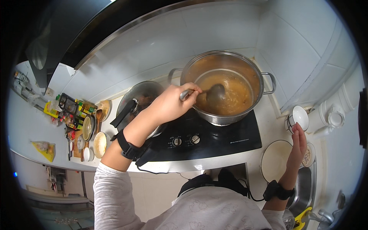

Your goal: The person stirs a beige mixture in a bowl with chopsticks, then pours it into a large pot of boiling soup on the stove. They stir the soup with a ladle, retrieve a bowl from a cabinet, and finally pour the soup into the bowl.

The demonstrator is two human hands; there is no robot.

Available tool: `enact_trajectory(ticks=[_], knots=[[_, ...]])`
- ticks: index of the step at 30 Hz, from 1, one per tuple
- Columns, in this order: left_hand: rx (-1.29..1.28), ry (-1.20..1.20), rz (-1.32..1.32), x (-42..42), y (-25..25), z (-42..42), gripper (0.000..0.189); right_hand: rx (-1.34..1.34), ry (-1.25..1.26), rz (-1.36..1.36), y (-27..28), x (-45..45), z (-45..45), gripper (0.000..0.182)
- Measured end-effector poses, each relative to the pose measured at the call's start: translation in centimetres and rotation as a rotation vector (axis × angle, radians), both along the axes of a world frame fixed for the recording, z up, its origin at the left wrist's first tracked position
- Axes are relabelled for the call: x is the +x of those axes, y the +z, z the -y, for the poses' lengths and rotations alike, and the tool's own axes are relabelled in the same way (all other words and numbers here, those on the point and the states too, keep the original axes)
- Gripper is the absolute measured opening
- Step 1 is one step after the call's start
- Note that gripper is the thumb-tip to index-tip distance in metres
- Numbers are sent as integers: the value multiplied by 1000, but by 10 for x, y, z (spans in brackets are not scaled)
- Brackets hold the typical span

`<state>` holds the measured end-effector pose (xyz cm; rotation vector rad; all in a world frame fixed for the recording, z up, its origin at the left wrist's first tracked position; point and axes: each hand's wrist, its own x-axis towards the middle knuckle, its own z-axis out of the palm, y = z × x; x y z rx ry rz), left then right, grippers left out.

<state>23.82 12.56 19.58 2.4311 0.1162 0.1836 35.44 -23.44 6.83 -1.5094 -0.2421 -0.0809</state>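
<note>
My left hand (179, 99) grips the metal handle of a ladle (216, 93). The ladle's dark head dips into brownish broth (237, 99) with pale bits in it. That broth fills the lower part of a large two-handled stainless steel pot (220, 118) on the black cooktop (212, 146). On the right, my right hand (299, 141) reaches out with fingers extended, its fingertips at the near edge of a small white bowl (300, 117). Whether they touch the bowl is hard to tell. Nothing shows in that hand.
A glass-lidded pan (145, 93) with a black handle occupies the left burner. A large round pale dish (276, 158) lies beneath my right arm, near a bowl of beans or nuts (308, 155) and the sink (302, 189). Sauce bottles (86, 107) and bowls (100, 143) crowd the left counter.
</note>
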Motion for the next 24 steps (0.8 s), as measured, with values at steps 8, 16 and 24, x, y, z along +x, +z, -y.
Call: enact_trajectory(ticks=[8, 16, 24], knots=[[436, -19, 60, -1, -17, -15, 18, 20, 7, 45, 5, -10, -8, 29], [-748, 467, -8, 5, -35, -39, 23, -5, -75, 9, 4, -21, 7, 28], [-918, 462, 201, -10, -34, -30, 21, -64, -90, 55, 10, -23, 13, 29]])
